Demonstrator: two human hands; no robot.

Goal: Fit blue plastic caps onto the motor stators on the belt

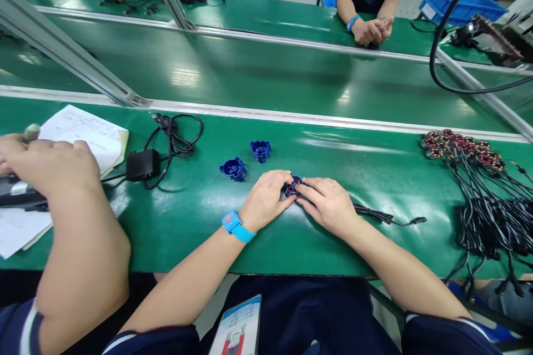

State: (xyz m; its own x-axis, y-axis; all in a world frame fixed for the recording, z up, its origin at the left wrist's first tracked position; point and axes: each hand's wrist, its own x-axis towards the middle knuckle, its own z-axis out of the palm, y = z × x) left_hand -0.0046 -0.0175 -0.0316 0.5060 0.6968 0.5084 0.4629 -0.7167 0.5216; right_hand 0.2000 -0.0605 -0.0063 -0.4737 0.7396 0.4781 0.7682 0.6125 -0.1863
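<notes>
Low over the green bench, my left hand [266, 197] grips a small dark blue plastic housing [293, 182] between thumb and fingers. Reddish copper windings of a wired coil show inside that housing, partly covered by fingertips. My right hand [328, 204] has its fingers closed at the coil, against the housing's right side. From under this hand a bundled black cable [372, 212] runs right and ends in a small plug. Two more blue plastic housings, one nearer [234, 169] and one farther [261, 151], stand just beyond my left hand.
At right lies a pile of copper-wound coils [462, 150] with black cables [487, 227]. A black adapter [142, 165] with coiled cord and papers [85, 133] lie left, beside a neighbour's arm [83, 233]. A metal rail [291, 117] crosses behind; another person's hands [372, 30] rest across the line.
</notes>
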